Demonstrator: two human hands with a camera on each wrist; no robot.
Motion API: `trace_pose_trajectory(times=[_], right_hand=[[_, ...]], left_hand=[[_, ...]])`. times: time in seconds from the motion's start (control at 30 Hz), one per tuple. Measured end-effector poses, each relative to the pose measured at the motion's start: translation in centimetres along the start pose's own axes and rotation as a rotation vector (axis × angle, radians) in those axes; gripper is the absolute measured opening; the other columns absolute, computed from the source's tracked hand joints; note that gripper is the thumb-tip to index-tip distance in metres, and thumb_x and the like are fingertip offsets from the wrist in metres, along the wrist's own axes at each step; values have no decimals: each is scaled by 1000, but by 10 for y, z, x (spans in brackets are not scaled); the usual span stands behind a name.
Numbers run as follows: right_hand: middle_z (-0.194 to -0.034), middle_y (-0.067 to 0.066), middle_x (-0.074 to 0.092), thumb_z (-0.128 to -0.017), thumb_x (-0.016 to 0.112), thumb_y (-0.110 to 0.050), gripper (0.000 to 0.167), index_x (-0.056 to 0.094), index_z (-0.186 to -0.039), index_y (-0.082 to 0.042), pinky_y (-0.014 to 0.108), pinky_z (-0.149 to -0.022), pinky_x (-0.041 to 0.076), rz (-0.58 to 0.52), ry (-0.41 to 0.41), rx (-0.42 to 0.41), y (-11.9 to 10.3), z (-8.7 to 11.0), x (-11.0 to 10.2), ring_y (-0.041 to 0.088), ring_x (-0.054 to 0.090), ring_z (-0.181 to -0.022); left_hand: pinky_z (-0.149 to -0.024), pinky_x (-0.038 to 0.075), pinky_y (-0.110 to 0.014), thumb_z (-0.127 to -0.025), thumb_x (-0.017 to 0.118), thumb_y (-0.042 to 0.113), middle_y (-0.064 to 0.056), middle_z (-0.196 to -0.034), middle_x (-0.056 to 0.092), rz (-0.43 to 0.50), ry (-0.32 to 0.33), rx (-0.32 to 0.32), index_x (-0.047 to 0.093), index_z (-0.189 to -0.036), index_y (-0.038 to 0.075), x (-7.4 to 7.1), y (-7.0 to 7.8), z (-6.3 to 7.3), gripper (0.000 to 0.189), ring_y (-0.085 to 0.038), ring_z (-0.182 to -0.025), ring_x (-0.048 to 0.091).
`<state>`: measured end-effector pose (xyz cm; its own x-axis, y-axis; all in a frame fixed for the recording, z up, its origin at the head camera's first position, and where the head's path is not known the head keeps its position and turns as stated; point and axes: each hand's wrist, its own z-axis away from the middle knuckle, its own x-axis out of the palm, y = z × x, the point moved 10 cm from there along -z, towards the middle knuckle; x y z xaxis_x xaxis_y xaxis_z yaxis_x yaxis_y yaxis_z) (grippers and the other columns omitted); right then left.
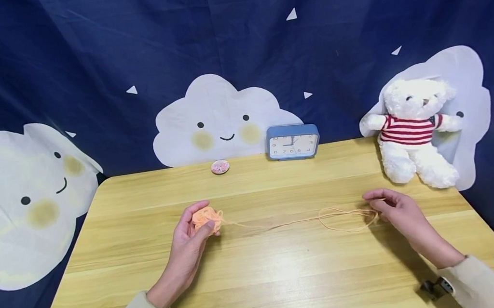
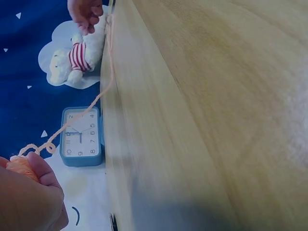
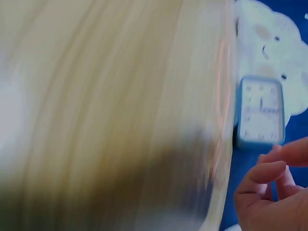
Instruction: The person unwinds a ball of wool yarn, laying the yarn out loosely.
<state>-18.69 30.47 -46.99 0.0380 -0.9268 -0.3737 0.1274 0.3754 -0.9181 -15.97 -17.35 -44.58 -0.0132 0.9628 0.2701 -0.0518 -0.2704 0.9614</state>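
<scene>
My left hand grips a small ball of peach-orange yarn between thumb and fingers, just above the table's left middle. In the left wrist view that yarn ball is partly hidden by the hand. From it a yarn strand runs rightward and ends in loose loops on the wood. Beside those loops is my right hand, its fingers loosely bent. The right wrist view shows nothing between the right hand's fingers, with the yarn lying apart on the table.
A blue clock stands at the back edge of the wooden table. Left of it lies a small round pink badge. At the back right sits a white teddy bear in a striped shirt. Behind hangs a dark blue cloud-print curtain.
</scene>
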Motion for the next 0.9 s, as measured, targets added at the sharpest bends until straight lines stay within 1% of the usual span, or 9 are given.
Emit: trace_pose_trajectory(times=[0.1,0.23,0.33,0.4,0.47,0.57,0.67,0.83,0.9], right_hand=[[-108,-11,74,-111,61,-8,22,69,-129,3,24,-72,58,-118,-7,-17,-11,2,16,10,66,-88],[-116,-1,73,-110,61,-4,24,63,-134,1,24,-71,57,-269,-41,-40,-26,3,43,13,63,-86],[-122,7,71,-109,62,-3,30,59,-138,3,25,-72,58,-333,-95,-41,-37,4,67,15,62,-85],[-128,11,69,-109,62,-4,34,56,-141,6,27,-76,60,-341,-141,-35,-42,4,83,16,63,-87],[-131,14,67,-109,62,-5,38,55,-143,9,28,-78,61,-341,-187,-35,-47,4,97,16,63,-88],[-128,18,66,-108,62,-6,38,57,-142,9,28,-76,60,-337,-247,-38,-54,3,115,17,63,-86],[-127,21,66,-107,64,-7,36,60,-140,8,28,-75,59,-330,-290,-45,-59,2,130,19,65,-87],[-135,25,65,-105,67,-7,40,60,-142,8,32,-86,61,-324,-378,-51,-62,1,160,27,68,-99],[-137,27,64,-105,68,-6,41,60,-143,7,33,-88,60,-325,-414,-53,-65,1,172,27,68,-100]], left_hand=[[-85,63,-27,-101,56,-16,-25,-138,51,4,-5,-2,42,-154,-8,1,0,0,55,-16,-108,64],[-85,63,-28,-101,55,-16,-25,-139,50,6,-16,0,42,-154,-8,3,2,0,55,-16,-110,63],[-85,62,-28,-101,55,-16,-25,-139,50,5,-19,2,44,-153,-6,4,3,1,54,-17,-110,62],[-85,62,-27,-100,55,-16,-26,-139,49,6,-17,4,45,-152,-5,4,3,1,54,-18,-110,62],[-84,62,-27,-100,55,-17,-28,-139,49,6,-18,7,46,-151,-5,3,3,0,53,-18,-110,62],[-84,62,-28,-100,55,-17,-30,-138,49,5,-24,12,45,-151,-6,4,4,1,54,-18,-109,62],[-83,62,-28,-100,55,-16,-29,-136,50,5,-26,13,45,-151,-7,4,6,1,54,-18,-107,62],[-85,63,-28,-100,56,-16,-25,-135,52,6,-31,11,44,-151,-9,7,5,0,53,-18,-108,62],[-86,63,-29,-100,56,-16,-25,-135,52,7,-38,10,44,-151,-9,8,5,0,53,-18,-109,62]])
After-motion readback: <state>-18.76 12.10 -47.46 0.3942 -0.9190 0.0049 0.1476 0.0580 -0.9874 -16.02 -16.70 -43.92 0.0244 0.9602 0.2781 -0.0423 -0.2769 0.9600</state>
